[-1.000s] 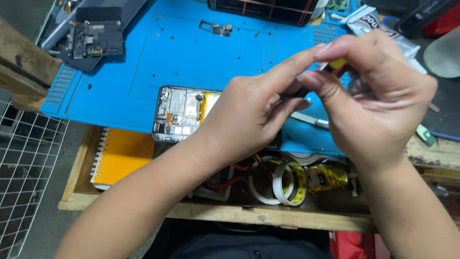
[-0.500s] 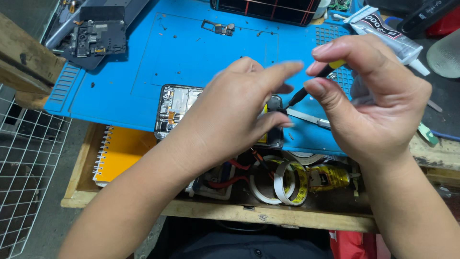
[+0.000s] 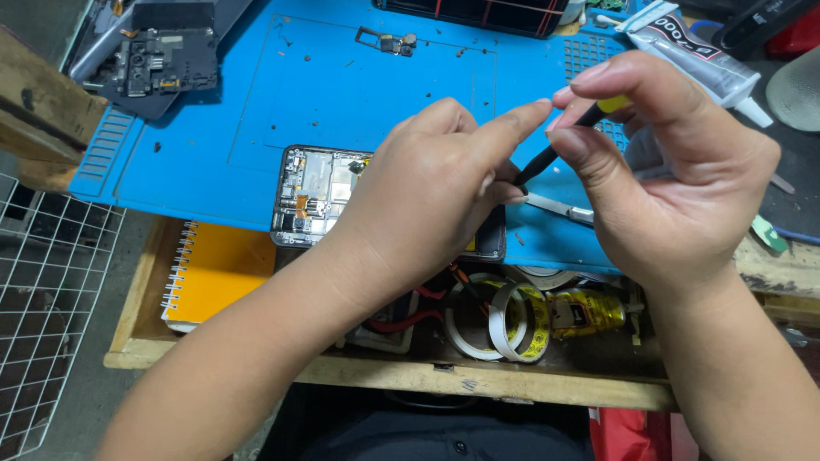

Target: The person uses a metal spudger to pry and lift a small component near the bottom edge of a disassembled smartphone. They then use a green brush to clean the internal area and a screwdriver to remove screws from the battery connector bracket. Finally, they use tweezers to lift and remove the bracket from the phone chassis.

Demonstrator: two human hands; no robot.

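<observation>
An opened phone point(image 3: 312, 195) lies on the blue work mat point(image 3: 256, 102), its circuit boards showing. My left hand point(image 3: 436, 188) rests over the phone's right half, forefinger stretched toward my right hand. My right hand point(image 3: 675, 179) pinches a thin black tool with a yellow cap point(image 3: 555, 145), tilted so its tip points down at the phone, just behind my left fingers. Whether my left fingers hold a small part is hidden. Metal tweezers point(image 3: 559, 207) lie on the mat between my hands.
A dark phone frame point(image 3: 162, 64) and a small camera part point(image 3: 389, 41) lie at the mat's back. A glue tube point(image 3: 696, 55) is at the far right. Below the mat an open drawer holds an orange notebook point(image 3: 218, 269), tape rolls point(image 3: 504, 320) and red wires. A wire grid point(image 3: 43, 299) stands left.
Both hands have dropped toward the phone. My left forefinger has slid away from the tool's upper end, and the tool now points down at the phone.
</observation>
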